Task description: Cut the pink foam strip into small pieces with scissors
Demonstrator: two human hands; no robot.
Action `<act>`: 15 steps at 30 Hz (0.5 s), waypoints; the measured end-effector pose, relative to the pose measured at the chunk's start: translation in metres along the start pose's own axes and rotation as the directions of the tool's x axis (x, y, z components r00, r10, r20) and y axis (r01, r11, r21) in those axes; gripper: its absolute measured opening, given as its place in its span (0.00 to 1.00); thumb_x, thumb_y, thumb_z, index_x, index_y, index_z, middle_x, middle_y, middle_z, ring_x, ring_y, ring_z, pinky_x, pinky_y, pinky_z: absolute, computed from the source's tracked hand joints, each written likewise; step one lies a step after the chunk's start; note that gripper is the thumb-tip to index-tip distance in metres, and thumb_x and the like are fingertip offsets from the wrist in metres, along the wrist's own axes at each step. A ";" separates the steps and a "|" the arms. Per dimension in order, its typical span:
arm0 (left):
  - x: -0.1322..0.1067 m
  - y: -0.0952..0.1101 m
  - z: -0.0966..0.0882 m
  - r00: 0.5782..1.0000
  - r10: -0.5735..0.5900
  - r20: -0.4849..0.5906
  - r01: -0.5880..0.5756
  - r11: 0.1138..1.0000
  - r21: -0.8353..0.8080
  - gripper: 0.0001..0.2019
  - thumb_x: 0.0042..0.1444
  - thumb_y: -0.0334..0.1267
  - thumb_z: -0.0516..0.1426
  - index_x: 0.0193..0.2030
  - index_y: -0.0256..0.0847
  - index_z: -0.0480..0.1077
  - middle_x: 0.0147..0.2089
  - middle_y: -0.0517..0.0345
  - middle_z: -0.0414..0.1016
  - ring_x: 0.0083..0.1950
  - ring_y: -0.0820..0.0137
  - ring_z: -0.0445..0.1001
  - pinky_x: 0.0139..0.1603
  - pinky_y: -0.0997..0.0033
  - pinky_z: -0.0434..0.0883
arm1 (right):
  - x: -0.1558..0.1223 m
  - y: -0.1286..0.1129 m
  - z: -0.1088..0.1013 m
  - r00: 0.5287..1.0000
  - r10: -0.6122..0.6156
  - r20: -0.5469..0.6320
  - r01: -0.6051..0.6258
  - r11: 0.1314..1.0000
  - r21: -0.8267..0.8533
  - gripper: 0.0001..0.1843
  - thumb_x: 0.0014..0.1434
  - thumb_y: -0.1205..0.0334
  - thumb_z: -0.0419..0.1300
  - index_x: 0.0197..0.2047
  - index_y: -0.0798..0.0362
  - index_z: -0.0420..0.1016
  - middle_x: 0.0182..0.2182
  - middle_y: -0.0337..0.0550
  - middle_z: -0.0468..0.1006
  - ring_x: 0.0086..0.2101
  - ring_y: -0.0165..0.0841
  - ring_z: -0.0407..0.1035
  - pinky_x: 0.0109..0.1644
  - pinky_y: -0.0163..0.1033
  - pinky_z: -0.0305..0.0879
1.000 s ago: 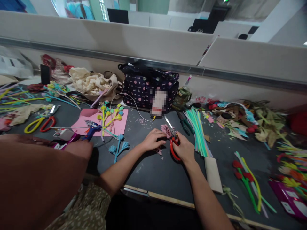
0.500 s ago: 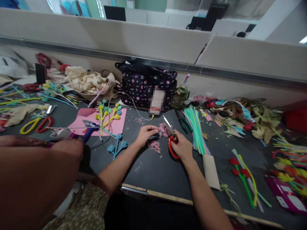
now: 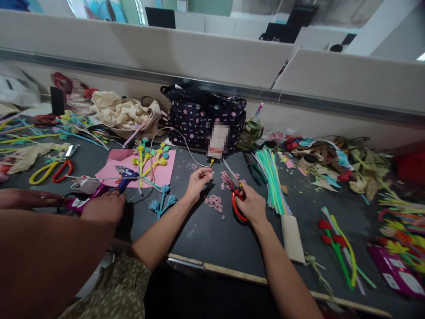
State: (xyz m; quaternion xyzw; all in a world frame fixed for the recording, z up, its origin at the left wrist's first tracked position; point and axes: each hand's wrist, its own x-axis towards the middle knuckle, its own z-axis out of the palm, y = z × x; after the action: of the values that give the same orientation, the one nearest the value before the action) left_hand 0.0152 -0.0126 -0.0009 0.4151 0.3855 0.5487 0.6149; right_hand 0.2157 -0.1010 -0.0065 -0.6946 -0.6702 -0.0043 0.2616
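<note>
Two own hands work mid-scene over dark table [image 3: 212, 239].
- Polka-dot bag [image 3: 199, 119] at far edge.
- Pink paper sheet [image 3: 109, 164] left of centre.
- Green pipe-cleaner bundle [image 3: 270, 179] to right.
- Co-worker's hand [image 3: 104, 206] near left, resting on table.
- Right hand [image 3: 251, 206] closed round red-handled scissors [image 3: 236, 195]; blades point far-left into pink scraps [image 3: 228, 178].
- Left hand [image 3: 198, 179] raised just left of scraps, fingers curled together; cannot tell whether it pinches anything.
- Second scrap heap [image 3: 214, 202] between hands, nearer.
</note>
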 end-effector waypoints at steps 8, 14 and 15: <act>0.003 -0.003 -0.004 0.999 -0.011 -0.044 0.011 1.000 -0.003 0.11 0.42 0.40 0.67 0.33 0.39 0.77 0.35 0.56 0.76 0.30 0.76 0.67 0.32 0.77 0.65 | -0.001 -0.001 -0.001 0.999 -0.030 0.014 0.030 1.000 0.000 0.24 0.56 0.58 0.57 0.57 0.50 0.70 0.35 0.40 0.79 0.36 0.35 0.73 0.35 0.35 0.61; 0.004 0.002 -0.005 0.994 -0.072 -0.081 0.063 0.991 -0.114 0.13 0.38 0.40 0.68 0.32 0.37 0.76 0.32 0.58 0.74 0.28 0.78 0.68 0.31 0.78 0.66 | -0.002 -0.004 -0.002 0.997 -0.065 0.036 0.064 0.997 0.031 0.26 0.56 0.59 0.58 0.58 0.50 0.69 0.37 0.40 0.80 0.36 0.34 0.73 0.37 0.35 0.63; 0.004 0.003 -0.005 0.993 -0.088 -0.085 0.076 0.988 -0.135 0.13 0.38 0.39 0.69 0.31 0.37 0.76 0.31 0.58 0.73 0.28 0.78 0.68 0.31 0.77 0.67 | -0.002 -0.004 -0.002 0.996 -0.074 0.043 0.073 0.997 0.036 0.26 0.56 0.59 0.58 0.59 0.50 0.69 0.37 0.40 0.80 0.37 0.34 0.74 0.37 0.35 0.63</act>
State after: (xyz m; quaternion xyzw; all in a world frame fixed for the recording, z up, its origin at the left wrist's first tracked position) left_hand 0.0102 -0.0077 0.0003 0.3320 0.3926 0.5656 0.6447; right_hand 0.2126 -0.1042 -0.0039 -0.6648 -0.7009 0.0132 0.2582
